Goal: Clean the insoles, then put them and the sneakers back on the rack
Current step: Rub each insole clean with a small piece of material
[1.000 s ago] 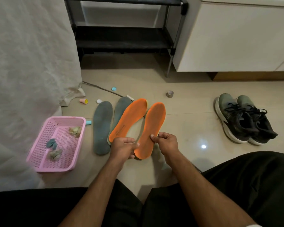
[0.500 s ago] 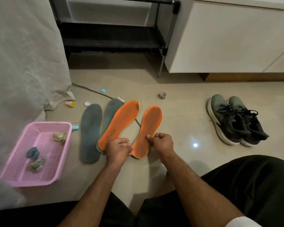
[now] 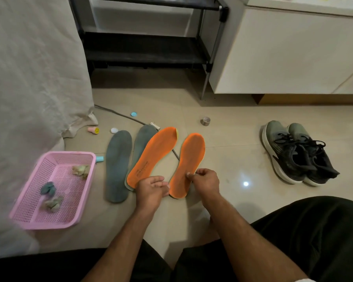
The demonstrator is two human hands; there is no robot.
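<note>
Right hand point(image 3: 205, 182) pinches the edge of the right orange insole point(image 3: 189, 163) near its heel, thumb and fingertips closed on it. Left hand point(image 3: 151, 190) has fingers curled together over the heel end of the left orange insole point(image 3: 151, 157) — exact grip on it cannot be told, the hand covers that end. Both orange insoles point toes toward 12 o'clock, toes apart, heels near each other; the left one overlaps a grey insole point(image 3: 144, 137), and a second grey insole point(image 3: 117, 165) lies flat on the floor point(image 3: 232, 139) just beside at 9 o'clock. Pink basket point(image 3: 49, 222) at 9 o'clock further out, cloth scraps inside. Sneakers point(image 3: 293, 153) sit paired, touching, at 3 o'clock, well apart from the hands. Black rack point(image 3: 145, 49) at 12 o'clock, shelves bare — white cabinet point(image 3: 283, 53) beside it at 1 o'clock.
</note>
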